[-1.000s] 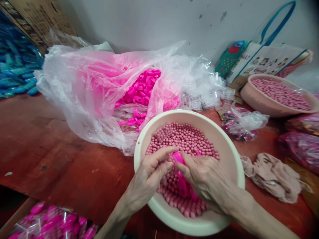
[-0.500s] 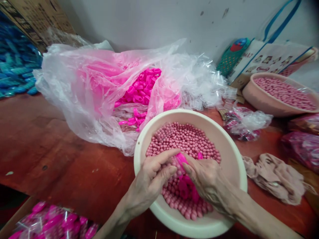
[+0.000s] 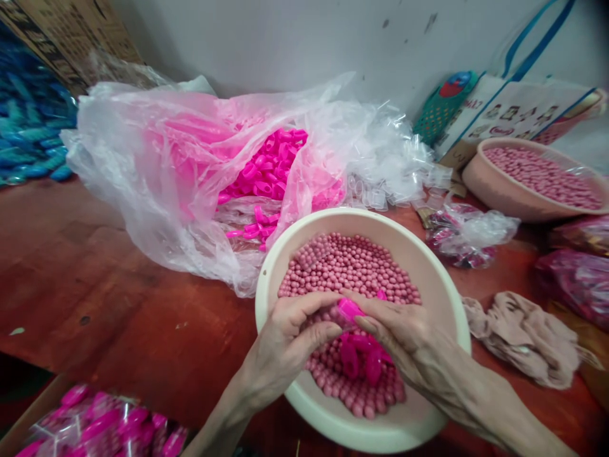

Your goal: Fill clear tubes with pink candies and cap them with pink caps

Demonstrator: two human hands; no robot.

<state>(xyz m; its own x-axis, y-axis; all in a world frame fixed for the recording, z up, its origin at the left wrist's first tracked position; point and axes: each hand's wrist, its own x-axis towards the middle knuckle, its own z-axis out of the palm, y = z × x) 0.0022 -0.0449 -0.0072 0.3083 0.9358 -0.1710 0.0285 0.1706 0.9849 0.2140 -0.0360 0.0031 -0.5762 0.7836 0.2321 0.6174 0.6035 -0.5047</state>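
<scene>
Head camera looked down on a cream plastic basin (image 3: 431,266) that sat on the red-brown bench (image 3: 118,298) and was filled with small pink beads (image 3: 352,263). Both hands met over the near half of the basin. The left hand (image 3: 285,346) was curled, thumb and forefinger pinched on one end of a bright pink plastic piece (image 3: 349,309). The right hand (image 3: 409,346) closed on that same piece from the other side, with more pink plastic pieces (image 3: 361,355) tucked beneath its fingers, just above the beads. Whether those lower pieces were gripped or only resting on the beads could not be told.

Behind the basin and to its left, touching its far rim, lay a large clear plastic bag (image 3: 157,184) with its mouth open on a heap of bright pink plastic parts (image 3: 271,168). Right of the basin a crumpled beige cloth (image 3: 526,336) lay on the bench. Farther behind and to the right stood a second pink basin of beads (image 3: 504,193), well apart from the first, with a small crinkled clear bag (image 3: 469,235) between the two. Nearer than the basin, to its left below the bench edge, sat wrapped pink items in a carton (image 3: 104,425).
</scene>
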